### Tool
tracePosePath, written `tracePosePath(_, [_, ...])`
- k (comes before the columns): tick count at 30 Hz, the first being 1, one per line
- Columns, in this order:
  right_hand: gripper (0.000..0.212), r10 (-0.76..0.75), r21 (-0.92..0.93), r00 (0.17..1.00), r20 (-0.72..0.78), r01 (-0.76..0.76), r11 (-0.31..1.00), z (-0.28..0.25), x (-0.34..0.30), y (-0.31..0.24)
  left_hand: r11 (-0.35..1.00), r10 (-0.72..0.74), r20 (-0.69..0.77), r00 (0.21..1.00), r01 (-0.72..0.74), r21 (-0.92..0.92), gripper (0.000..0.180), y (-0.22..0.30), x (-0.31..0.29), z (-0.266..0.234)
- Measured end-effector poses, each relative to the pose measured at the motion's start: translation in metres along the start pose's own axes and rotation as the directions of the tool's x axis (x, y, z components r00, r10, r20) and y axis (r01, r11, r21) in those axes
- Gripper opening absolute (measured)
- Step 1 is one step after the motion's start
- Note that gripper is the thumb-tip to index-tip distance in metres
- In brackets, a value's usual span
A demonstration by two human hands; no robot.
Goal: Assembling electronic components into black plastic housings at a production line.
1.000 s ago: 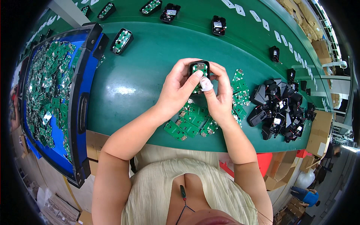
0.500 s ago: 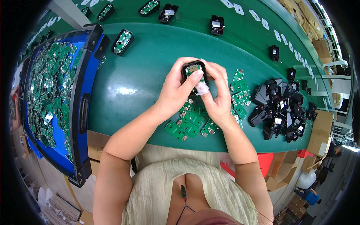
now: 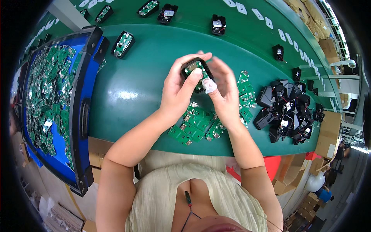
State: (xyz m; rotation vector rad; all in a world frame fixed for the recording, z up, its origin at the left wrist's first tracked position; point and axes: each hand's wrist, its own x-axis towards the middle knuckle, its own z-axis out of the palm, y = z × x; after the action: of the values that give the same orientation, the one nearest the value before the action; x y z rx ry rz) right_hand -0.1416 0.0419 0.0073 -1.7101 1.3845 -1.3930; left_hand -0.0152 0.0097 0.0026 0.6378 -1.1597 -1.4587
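Note:
A black plastic housing [image 3: 210, 73] with a green circuit board [image 3: 192, 67] inside it is in my left hand [image 3: 178, 83]. The left fingers wrap its far side and the thumb presses on the board. My right hand [image 3: 226, 94] is at the housing's right side. Its thumb, wrapped in a white cover [image 3: 209, 86], is at the near right corner of the housing. The other right fingers are smeared by motion, so their grip cannot be made out. Below my hands, loose green circuit boards [image 3: 197, 118] lie on the green tabletop [image 3: 150, 50].
To the right is a heap of black housings [image 3: 288, 110] with wires. A black-framed blue tray [image 3: 89, 75] full of circuit boards stands at left. A filled housing [image 3: 123, 44] sits near the tray. Across the back, a green belt [image 3: 247, 34] carries spaced housings and white plates.
The housing has tilted, its top turning left, and moved slightly left with my left hand. My right fingers have shifted and blurred. Housings on the back belt stand slightly further left.

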Motion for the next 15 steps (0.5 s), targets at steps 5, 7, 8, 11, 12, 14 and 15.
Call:
tracePosePath(5, [0.04, 0.265, 0.508, 0.944, 0.198, -0.33, 0.796, -0.017, 0.018, -0.004, 0.98, 0.115, 0.082, 0.99, -0.127, 0.156, 0.06, -0.006, 0.002, -0.004])
tracePosePath(7, [0.035, 0.208, 0.156, 0.969, 0.133, -0.228, 0.961, -0.052, 0.06, 0.009, 0.978, 0.035, 0.029, 0.999, -0.041, 0.204, 0.061, 0.002, 0.0, -0.007])
tracePosePath(8, [0.032, 0.181, -0.156, 0.98, 0.078, -0.167, 0.974, -0.078, 0.082, 0.013, 0.97, -0.049, -0.011, 0.999, 0.051, 0.237, 0.061, 0.005, 0.002, -0.004])
tracePosePath(11, [0.03, 0.252, -0.637, 0.954, 0.165, -0.092, 0.765, -0.131, 0.141, 0.062, 0.974, -0.035, -0.017, 0.999, 0.038, 0.222, 0.056, 0.0, 0.001, -0.006])
tracePosePath(12, [0.031, 0.327, -0.665, 0.929, 0.176, -0.132, 0.735, -0.141, 0.156, 0.078, 0.979, -0.045, -0.014, 0.999, 0.047, 0.2, 0.054, 0.0, 0.0, -0.005])
tracePosePath(14, [0.033, 0.533, -0.69, 0.779, 0.331, -0.186, 0.7, -0.149, 0.183, 0.091, 0.979, -0.047, -0.016, 0.999, 0.049, 0.2, 0.05, 0.003, -0.001, -0.004])
tracePosePath(15, [0.031, 0.622, -0.831, 0.746, 0.239, -0.174, 0.528, -0.149, 0.195, 0.092, 0.979, -0.058, -0.008, 0.998, 0.058, 0.195, 0.049, 0.003, -0.001, -0.004])
